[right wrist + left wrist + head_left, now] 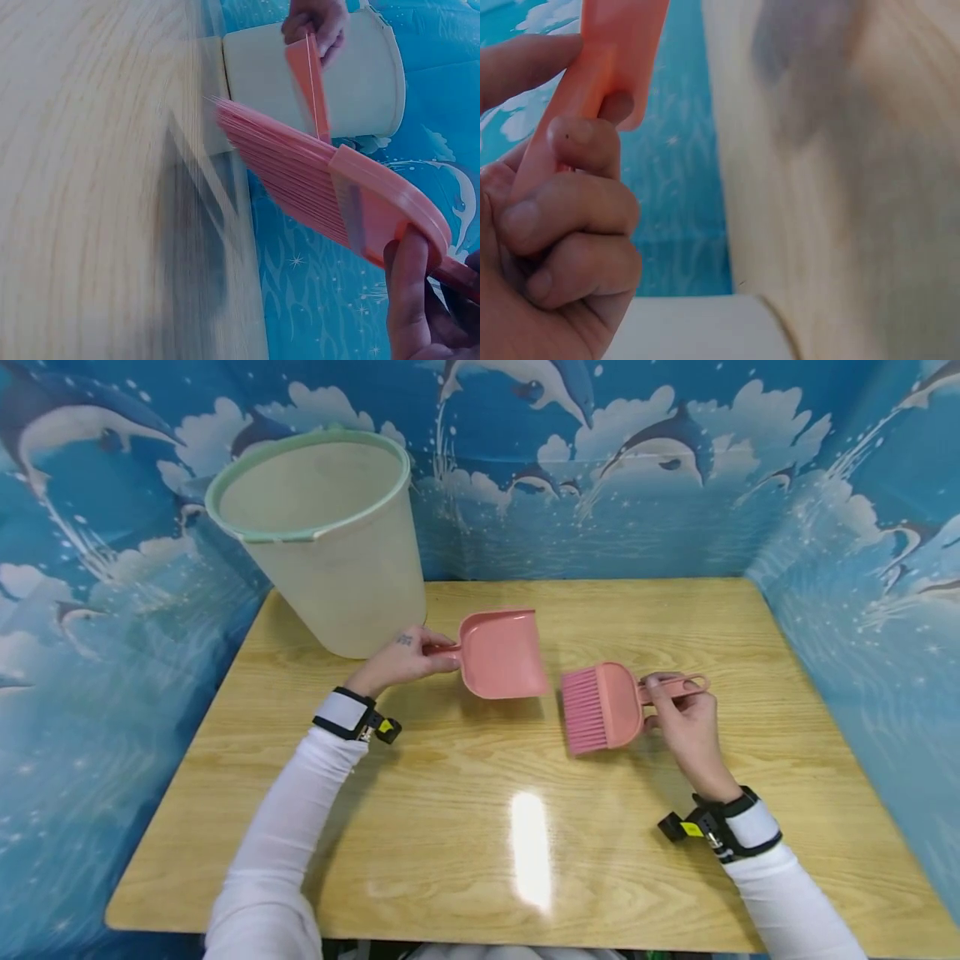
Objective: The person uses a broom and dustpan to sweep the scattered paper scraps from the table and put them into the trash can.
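Note:
A pink dustpan (501, 656) is held by its handle in my left hand (405, 658), its wide edge facing right. In the left wrist view, curled fingers (585, 202) wrap the dustpan handle (562, 135). My right hand (686, 718) grips a small pink hand brush (619, 703) by its handle, bristles pointing left toward the dustpan. Across the right wrist view, the brush bristles (285, 165) hang above the tabletop, with a shadow below them. A small gap separates the brush from the dustpan. Both appear lifted off the table.
A tall cream bucket (360, 568) with a green rim stands at the table's back left, just behind my left hand. The wooden table (450, 827) has a bright light reflection near its front. Blue dolphin-print sheeting (600, 510) lines the back and sides.

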The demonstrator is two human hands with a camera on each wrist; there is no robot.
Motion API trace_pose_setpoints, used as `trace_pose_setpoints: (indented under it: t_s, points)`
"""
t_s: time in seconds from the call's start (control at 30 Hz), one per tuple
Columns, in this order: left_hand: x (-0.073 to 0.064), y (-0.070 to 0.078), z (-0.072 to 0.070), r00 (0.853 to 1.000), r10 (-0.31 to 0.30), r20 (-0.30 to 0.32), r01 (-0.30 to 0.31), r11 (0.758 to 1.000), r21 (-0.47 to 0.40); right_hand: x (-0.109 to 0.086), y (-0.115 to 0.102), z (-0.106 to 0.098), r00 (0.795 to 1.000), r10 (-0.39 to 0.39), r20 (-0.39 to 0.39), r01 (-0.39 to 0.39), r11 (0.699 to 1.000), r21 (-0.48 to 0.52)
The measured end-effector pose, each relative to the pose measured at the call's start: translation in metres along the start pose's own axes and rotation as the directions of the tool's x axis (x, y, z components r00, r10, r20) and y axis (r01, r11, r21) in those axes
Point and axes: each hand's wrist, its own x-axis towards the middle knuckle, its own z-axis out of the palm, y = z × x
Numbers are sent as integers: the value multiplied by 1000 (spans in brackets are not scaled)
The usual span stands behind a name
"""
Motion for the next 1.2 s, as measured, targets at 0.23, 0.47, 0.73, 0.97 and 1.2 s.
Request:
trace_pose_setpoints:
  t_s: [0.23,0.47,0.73,0.97,1.2]
  points:
    - [14,-14,30,999,20,47,-20,1000,-7,2,3,2,998,-57,-10,57,998,-1]
    - [26,-26,50,995,1,97,-8,997,73,4,6,9,982,-186,-31,181,976,-117]
    - [32,-31,55,989,-56,136,45,996,82,12,6,30,859,-474,194,511,776,-369]
    - [34,-30,54,982,-94,161,82,993,80,16,7,55,600,-552,578,800,402,-446]
    - [33,-27,54,975,-151,160,136,985,101,18,15,83,407,-422,810,906,79,-415]
